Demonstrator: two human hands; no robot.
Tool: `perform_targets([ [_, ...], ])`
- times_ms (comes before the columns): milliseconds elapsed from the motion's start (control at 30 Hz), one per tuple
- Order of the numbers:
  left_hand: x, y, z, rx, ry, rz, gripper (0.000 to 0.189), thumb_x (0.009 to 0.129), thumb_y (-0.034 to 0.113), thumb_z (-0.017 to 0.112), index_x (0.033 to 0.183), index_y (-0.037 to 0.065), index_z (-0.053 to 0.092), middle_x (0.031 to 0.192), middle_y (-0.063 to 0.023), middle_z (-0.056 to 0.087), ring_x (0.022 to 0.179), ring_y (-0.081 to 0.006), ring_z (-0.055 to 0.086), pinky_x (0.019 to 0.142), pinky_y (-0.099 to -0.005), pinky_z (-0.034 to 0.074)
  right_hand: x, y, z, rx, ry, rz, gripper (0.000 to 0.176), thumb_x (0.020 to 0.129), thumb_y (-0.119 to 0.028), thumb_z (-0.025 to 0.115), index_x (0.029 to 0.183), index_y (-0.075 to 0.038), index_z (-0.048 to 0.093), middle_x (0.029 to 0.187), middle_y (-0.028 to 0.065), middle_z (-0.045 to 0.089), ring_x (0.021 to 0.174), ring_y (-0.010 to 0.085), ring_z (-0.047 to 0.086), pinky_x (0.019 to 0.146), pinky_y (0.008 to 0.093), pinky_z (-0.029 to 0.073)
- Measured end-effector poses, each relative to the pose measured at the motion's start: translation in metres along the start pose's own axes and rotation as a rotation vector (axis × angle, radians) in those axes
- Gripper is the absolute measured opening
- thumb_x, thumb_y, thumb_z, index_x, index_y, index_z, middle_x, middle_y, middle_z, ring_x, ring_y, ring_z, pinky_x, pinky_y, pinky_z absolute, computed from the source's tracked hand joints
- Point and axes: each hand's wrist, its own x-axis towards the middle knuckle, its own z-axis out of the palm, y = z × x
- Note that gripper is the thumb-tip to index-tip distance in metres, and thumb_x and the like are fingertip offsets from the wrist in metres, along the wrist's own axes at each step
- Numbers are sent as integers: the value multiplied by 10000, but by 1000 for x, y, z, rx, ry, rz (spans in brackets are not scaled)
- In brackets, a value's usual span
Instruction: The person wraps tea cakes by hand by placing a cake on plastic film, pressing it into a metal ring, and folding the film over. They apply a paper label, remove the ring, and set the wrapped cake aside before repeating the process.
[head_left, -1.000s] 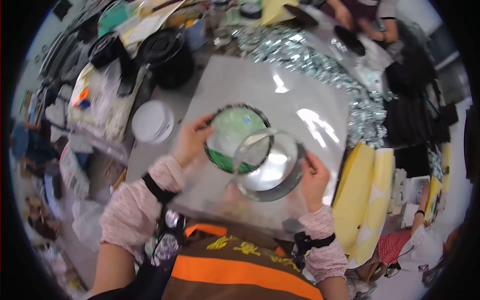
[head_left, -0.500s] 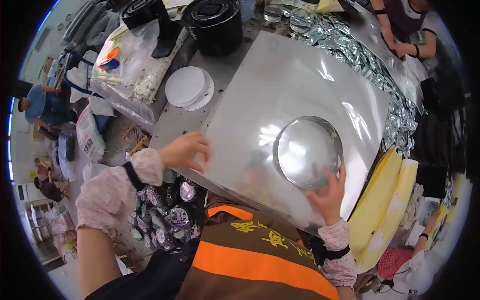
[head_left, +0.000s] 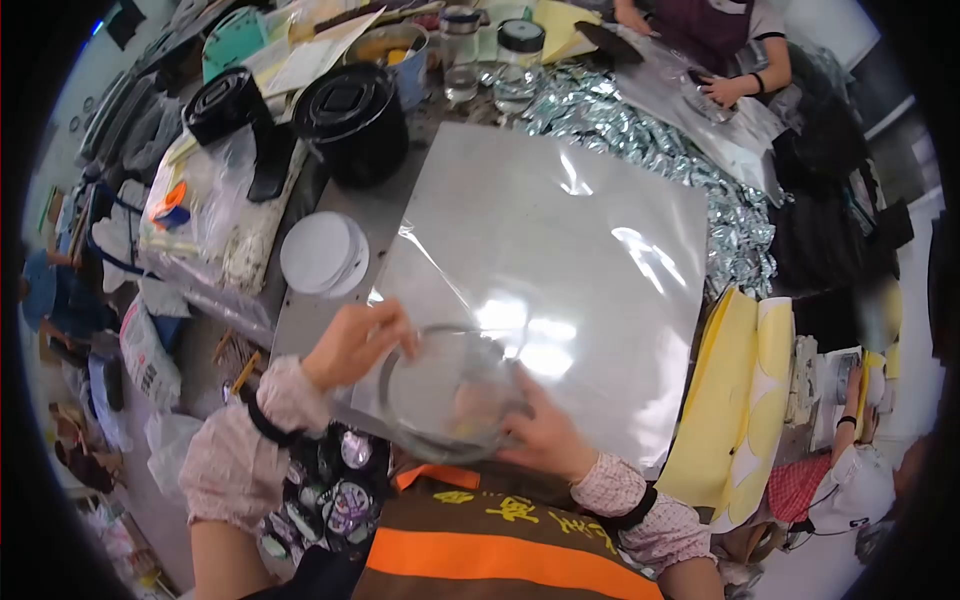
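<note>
A stack of clear plastic sheet (head_left: 530, 220) lies on the work table before me, shiny with reflections. Over its near left part is a metal ring (head_left: 388, 400), blurred by motion. My right hand (head_left: 545, 425) grips the ring's right side, fingers around the rim. At the ring's upper left, my left hand (head_left: 360, 345) has its fingers pinched together by the sheet's left edge. A crease runs across the sheet from there, as if a corner is lifted. The fingertips are smeared.
White discs (head_left: 318, 253) lie left of the sheet, with a black lidded pot (head_left: 350, 125) behind. Glass jars (head_left: 517, 65) stand at the back. Silver foil packets (head_left: 650, 140) and yellow sheets (head_left: 720, 400) flank the right. Another person's hand (head_left: 728, 90) works across the table.
The ring has moved left and toward me with my right hand. My left hand has closed its fingers by the sheet's edge, and a crease has appeared. The view has shifted.
</note>
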Motion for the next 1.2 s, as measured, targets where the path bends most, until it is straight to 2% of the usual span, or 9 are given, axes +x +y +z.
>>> perform_targets([
  [100, -18, -15, 13, 524, -82, 235, 86, 932, 100, 629, 893, 34, 669, 880, -137, 713, 844, -302, 694, 749, -375, 526, -3, 45, -10, 31, 434, 345, 367, 709, -201, 863, 960, -64, 634, 1466, 321, 394, 1264, 450, 524, 991, 443, 493],
  [267, 2, -31, 7, 336, -191, -16, 122, 891, 172, 676, 952, 70, 705, 872, -130, 694, 792, -324, 659, 708, -420, 508, -10, 39, -22, -157, 490, 348, 583, 848, -177, 736, 1333, 44, 501, 1403, 331, 453, 1253, 466, 514, 1081, 485, 417],
  [400, 19, -74, -43, 829, 514, 32, 170, 842, 168, 695, 935, 25, 698, 917, -162, 702, 818, -392, 647, 724, -452, 510, -124, 17, -1, -248, 78, -19, 422, 826, -39, 615, 1245, 2, 620, 1292, 205, 620, 1217, 349, 600, 1057, 420, 485],
  [467, 20, -94, -60, 946, 500, -39, 142, 846, 120, 670, 928, 6, 687, 954, -190, 696, 867, -398, 658, 731, -469, 512, -163, -15, -35, -71, -256, 116, 418, 833, -67, 631, 1251, -59, 653, 1228, 107, 684, 842, 245, 714, 697, 335, 581],
  [633, 19, -124, -68, 922, 586, 43, 147, 848, 74, 662, 973, 6, 699, 937, -185, 710, 802, -379, 676, 715, -421, 539, -110, 4, -136, -442, 472, 449, 318, 875, -152, 681, 1187, -93, 686, 944, 61, 742, 709, 233, 701, 587, 338, 557],
  [733, 20, -118, -70, 745, 646, -21, 172, 825, 37, 677, 992, 1, 696, 881, -175, 705, 773, -355, 689, 690, -404, 541, -123, 65, -144, -404, 316, 439, 280, 871, -177, 701, 1131, -74, 706, 908, 95, 737, 742, 225, 716, 618, 344, 559],
  [900, 24, -125, -60, 762, 681, 24, 234, 803, 0, 696, 1032, -35, 670, 829, -180, 683, 756, -308, 698, 633, -367, 520, -120, 190, -280, -250, 981, 630, 217, 900, -110, 679, 1089, -3, 676, 1018, 140, 729, 961, 198, 699, 868, 324, 532],
  [1033, 23, -119, -57, 812, 693, -62, 221, 812, -1, 694, 1028, -43, 671, 852, -181, 693, 752, -287, 702, 642, -361, 522, -208, 392, -392, 432, 1580, 775, 398, 888, -159, 722, 1207, 14, 559, 981, 99, 644, 894, 222, 624, 836, 357, 541],
  [1200, 22, -142, -73, 576, 771, -181, 254, 782, -4, 714, 1032, -27, 670, 882, -160, 716, 737, -272, 691, 665, -334, 524, -162, 378, -432, 930, 1808, 931, 272, 914, -160, 692, 1133, -40, 581, 999, 119, 638, 873, 239, 638, 799, 341, 574],
])
